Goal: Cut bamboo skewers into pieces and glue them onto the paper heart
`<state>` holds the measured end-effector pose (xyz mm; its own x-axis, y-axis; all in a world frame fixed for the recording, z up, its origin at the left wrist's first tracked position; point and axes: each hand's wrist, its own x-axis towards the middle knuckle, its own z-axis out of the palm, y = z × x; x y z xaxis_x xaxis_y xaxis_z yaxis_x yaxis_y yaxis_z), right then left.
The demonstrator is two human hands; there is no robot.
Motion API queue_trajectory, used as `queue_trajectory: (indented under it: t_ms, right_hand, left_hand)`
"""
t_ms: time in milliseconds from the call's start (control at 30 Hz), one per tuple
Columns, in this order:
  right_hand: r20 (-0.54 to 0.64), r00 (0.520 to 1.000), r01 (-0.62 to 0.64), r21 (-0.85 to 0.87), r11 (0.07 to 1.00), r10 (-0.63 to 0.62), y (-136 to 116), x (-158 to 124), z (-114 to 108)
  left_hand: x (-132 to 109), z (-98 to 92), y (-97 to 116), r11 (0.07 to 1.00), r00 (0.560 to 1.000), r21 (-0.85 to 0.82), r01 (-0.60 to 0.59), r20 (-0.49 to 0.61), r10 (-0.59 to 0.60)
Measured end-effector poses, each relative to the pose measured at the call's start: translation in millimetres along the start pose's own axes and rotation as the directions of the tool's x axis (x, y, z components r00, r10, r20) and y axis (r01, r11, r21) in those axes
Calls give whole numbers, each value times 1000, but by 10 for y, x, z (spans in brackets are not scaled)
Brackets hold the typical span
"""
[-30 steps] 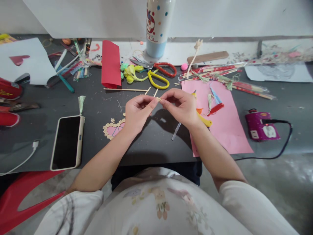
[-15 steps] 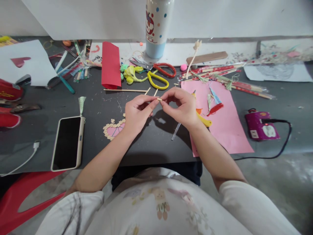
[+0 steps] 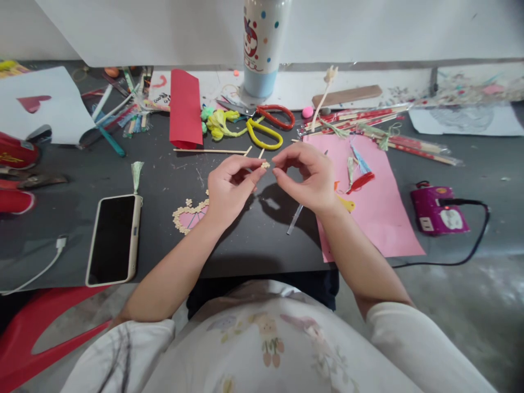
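Between the thumb and forefinger of my left hand (image 3: 231, 188) is a small pale flower-shaped piece (image 3: 265, 165). My right hand (image 3: 307, 177) hovers just to its right, thumb and forefinger curved and slightly apart, with nothing visible between them. Partly behind my left wrist lies a pink heart-shaped piece (image 3: 192, 219) edged with similar little flowers. One loose flower (image 3: 189, 202) sits just above its rim. Beyond my fingers are thin wooden sticks (image 3: 216, 151) and scissors (image 3: 265, 134) with one red and one yellow handle.
Pink paper (image 3: 372, 218) lies under my right forearm, with tassels (image 3: 360, 174) and a partly hidden yellow tool (image 3: 346, 203) on it. A phone (image 3: 113, 240) is at the left, a purple box with a cable (image 3: 438, 210) at the right. A bottle (image 3: 264, 60) stands at the back.
My right fingers have come away from the small piece and shifted slightly right. The piece stays in my left hand, its flower face now showing.
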<state>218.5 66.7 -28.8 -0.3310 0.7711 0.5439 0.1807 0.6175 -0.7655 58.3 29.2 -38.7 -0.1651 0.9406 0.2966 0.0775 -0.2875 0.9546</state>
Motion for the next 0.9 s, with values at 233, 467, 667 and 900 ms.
queue_trajectory:
  t_ms: [233,467,667,900]
  right_hand:
    - [46,999,-5,22,1000,4,-20,16,-29]
    - [59,997,-41,28,999,39,-15,23,-34]
    - [67,997,-24,17,1000,23,-5,26,-40]
    - [80,997,-10,-27,1000,12,-11,29,-50]
  left_hand:
    - [-12,-10,16,966,993,230,-116,19,115]
    - [-12,-22,8,947,990,288,-143,25,142]
    - [-15,-11,6,948,987,275,-158,10,162]
    - [-12,-12,2,952,989,268,-146,9,149]
